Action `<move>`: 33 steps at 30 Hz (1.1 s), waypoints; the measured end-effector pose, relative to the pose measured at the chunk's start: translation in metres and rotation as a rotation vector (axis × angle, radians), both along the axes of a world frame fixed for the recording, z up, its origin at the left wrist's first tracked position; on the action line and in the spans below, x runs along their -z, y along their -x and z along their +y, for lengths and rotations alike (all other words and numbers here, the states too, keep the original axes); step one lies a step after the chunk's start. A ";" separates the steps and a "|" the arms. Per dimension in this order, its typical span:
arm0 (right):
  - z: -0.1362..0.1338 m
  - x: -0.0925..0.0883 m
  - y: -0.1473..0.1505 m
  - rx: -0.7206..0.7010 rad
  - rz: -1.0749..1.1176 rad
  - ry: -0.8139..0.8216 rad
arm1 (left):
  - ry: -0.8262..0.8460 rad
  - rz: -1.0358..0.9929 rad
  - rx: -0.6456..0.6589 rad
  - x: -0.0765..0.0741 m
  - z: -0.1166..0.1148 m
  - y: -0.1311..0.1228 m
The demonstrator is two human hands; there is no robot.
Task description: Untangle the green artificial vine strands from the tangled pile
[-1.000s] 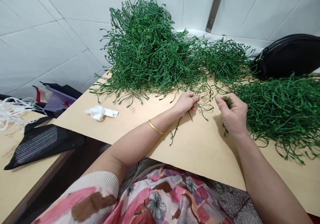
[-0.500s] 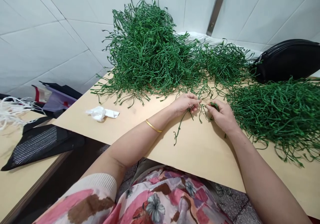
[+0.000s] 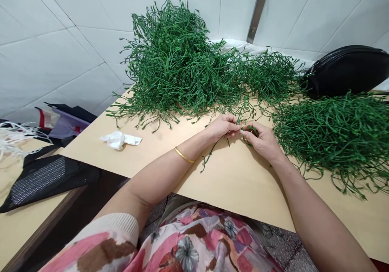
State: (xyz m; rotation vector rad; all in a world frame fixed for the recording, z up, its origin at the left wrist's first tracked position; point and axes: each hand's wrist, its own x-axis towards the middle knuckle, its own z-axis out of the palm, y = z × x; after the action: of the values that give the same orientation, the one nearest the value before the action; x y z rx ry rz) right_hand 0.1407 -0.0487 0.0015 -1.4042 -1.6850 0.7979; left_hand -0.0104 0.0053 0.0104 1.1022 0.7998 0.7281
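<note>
Close together over the table (image 3: pixel 182 164), my two hands meet at the fingertips. My left hand (image 3: pixel 224 127) is closed in a pinch on a thin green plastic stem (image 3: pixel 207 157), whose branched end trails down toward me. Facing it, my right hand (image 3: pixel 261 139) is curled shut, with green stem pieces showing between thumb and fingers. Where the fingertips touch, the exact join of the stems is hidden. Just behind my hands lies a large tangled heap of green stems (image 3: pixel 179 65). Another pile of green stems (image 3: pixel 334 138) lies right of my right hand.
A crumpled white tissue (image 3: pixel 117 139) lies on the table at left. At the back right stands a black bag (image 3: pixel 349 71) against the tiled wall (image 3: pixel 100 5). Left of the table are a black mesh item (image 3: pixel 42 179) and white strands (image 3: pixel 21 136) on another surface.
My right hand has moved left, so its fingertips now meet those of my left hand. The gap between them has closed. The view has shifted slightly.
</note>
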 end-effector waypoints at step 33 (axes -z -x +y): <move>-0.005 -0.006 0.009 0.106 -0.468 -0.199 | -0.071 0.113 -0.157 0.005 -0.004 -0.015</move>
State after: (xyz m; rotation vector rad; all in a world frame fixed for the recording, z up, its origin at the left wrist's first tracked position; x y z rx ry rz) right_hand 0.1312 -0.0541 0.0072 -1.6043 -1.9524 0.2386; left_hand 0.0041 0.0016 0.0050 1.1614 0.9704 0.8366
